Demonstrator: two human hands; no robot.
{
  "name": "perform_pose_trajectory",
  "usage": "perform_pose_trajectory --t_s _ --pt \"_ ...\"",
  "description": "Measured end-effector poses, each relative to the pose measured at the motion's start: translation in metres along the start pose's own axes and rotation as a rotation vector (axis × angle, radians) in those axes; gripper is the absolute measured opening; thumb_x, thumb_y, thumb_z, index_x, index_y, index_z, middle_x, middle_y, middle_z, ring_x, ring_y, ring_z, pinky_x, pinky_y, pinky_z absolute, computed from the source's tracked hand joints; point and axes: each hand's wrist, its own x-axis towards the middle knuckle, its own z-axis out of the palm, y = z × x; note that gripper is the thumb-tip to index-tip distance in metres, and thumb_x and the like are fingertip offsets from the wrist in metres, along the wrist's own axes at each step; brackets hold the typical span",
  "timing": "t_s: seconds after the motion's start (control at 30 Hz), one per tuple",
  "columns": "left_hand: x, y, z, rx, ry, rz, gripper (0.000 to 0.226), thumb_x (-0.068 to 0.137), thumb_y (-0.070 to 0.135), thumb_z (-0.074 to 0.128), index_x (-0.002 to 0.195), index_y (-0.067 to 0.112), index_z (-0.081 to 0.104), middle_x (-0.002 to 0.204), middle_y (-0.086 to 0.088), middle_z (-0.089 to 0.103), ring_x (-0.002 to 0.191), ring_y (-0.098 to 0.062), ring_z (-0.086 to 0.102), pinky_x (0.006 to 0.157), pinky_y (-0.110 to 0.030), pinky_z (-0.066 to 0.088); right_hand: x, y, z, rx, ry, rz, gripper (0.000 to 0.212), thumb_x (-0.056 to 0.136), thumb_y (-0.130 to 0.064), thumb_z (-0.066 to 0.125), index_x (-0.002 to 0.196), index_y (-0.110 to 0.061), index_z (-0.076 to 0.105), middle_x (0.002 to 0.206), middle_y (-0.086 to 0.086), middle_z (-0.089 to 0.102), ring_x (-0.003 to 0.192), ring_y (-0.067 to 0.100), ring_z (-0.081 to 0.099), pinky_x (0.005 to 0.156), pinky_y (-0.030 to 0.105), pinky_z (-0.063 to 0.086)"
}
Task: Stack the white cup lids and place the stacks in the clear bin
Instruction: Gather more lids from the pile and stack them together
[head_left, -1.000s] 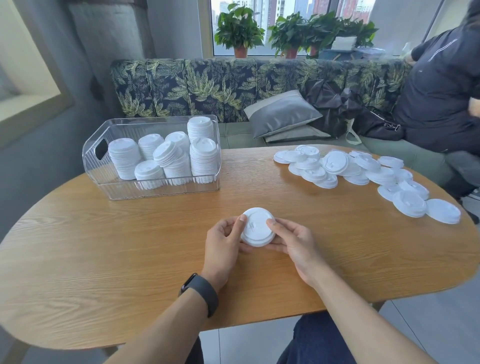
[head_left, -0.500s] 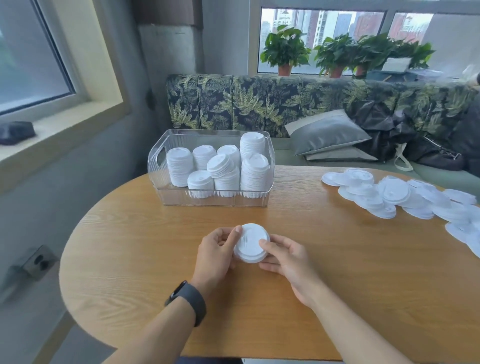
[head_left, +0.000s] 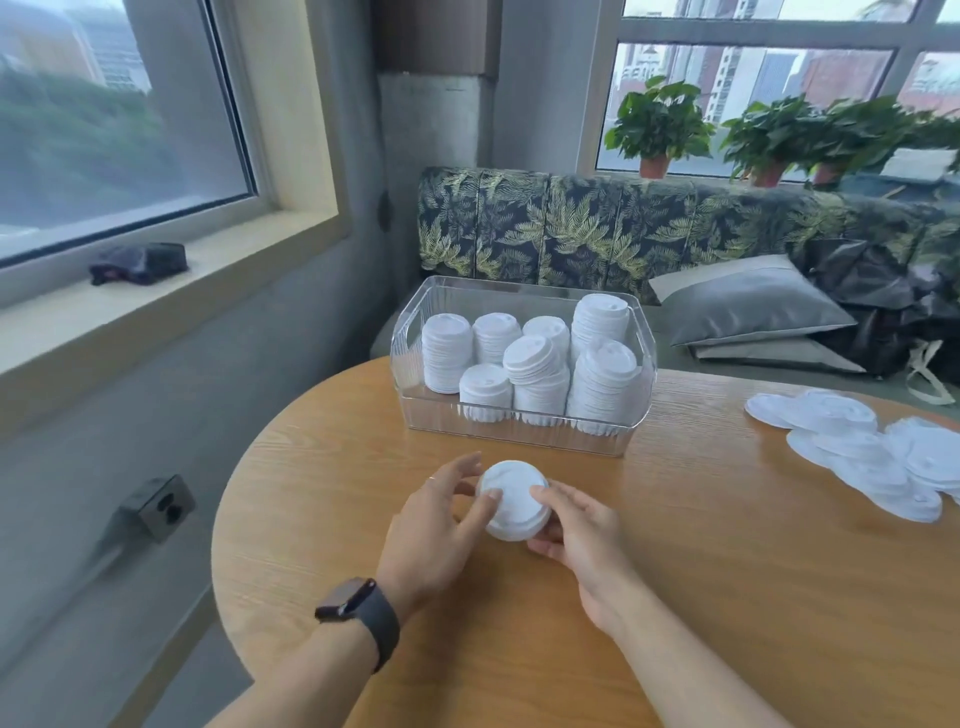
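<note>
View has swung left over the desk (head_left: 363, 519), so the bin (head_left: 522, 436) (already packed with stacks) now sits straight ahead. Loose lids (head_left: 852, 457) wait off right. Both hands, left hand (head_left: 431, 535) and right hand (head_left: 582, 535), still have fingers curled round the small stack (head_left: 514, 501), so it's probably headed binward.

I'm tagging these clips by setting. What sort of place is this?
Probably a café or office lounge corner, high up in a city: a leaf-print bench sofa behind a round wooden table, potted plants on the sill, and towers through the windows.
</note>
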Motion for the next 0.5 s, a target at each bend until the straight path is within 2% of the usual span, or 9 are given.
perform_pose_trajectory --t_s 0.13,0.27,0.33,0.43,0.5 --pt "0.000 0.003 -0.009 0.212 -0.141 0.149 0.084 0.084 0.070 0.066 0.154 0.046 0.027 0.144 0.024 0.046 0.114 -0.004 0.061 0.095 -0.033 0.055 0.010 0.001 0.011 -0.014 0.014 0.003 0.017 0.095 -0.022 0.071 0.106 -0.013 0.079 0.075 -0.003 0.073 0.065 0.012 0.063 0.062 0.028 0.051" --pt "0.008 -0.002 -0.010 0.267 -0.103 0.205 0.085 0.083 0.068 0.069 0.151 0.043 0.026 0.149 0.021 0.043 0.119 -0.006 0.059 0.094 -0.033 0.055 0.019 0.002 0.012 -0.050 0.001 -0.002 0.017 0.094 -0.024 0.071 0.104 -0.012 0.080 0.069 -0.003 0.066 0.063 0.015 0.054 0.054 0.027 0.039" --pt "0.012 -0.002 -0.010 0.283 -0.136 0.242 0.088 0.081 0.071 0.069 0.151 0.044 0.024 0.148 0.023 0.041 0.123 -0.004 0.055 0.093 -0.032 0.054 0.022 0.001 0.012 -0.075 -0.032 -0.010 0.016 0.093 -0.024 0.071 0.101 -0.013 0.081 0.067 0.001 0.062 0.057 0.015 0.051 0.051 0.027 0.036" --pt "0.018 0.003 -0.014 0.299 -0.239 0.313 0.090 0.081 0.071 0.070 0.152 0.045 0.022 0.146 0.022 0.041 0.124 -0.005 0.053 0.094 -0.032 0.053 0.024 -0.003 0.016 -0.096 -0.090 0.002 0.016 0.092 -0.021 0.072 0.101 -0.013 0.082 0.065 0.002 0.064 0.051 0.013 0.054 0.047 0.026 0.040" --pt "0.024 0.006 -0.017 0.297 -0.300 0.334 0.090 0.081 0.066 0.072 0.153 0.043 0.022 0.147 0.020 0.043 0.124 -0.006 0.052 0.096 -0.033 0.051 0.026 -0.005 0.018 -0.067 -0.128 0.029 0.018 0.092 -0.019 0.073 0.105 -0.009 0.080 0.071 0.003 0.071 0.055 0.012 0.061 0.047 0.025 0.044"
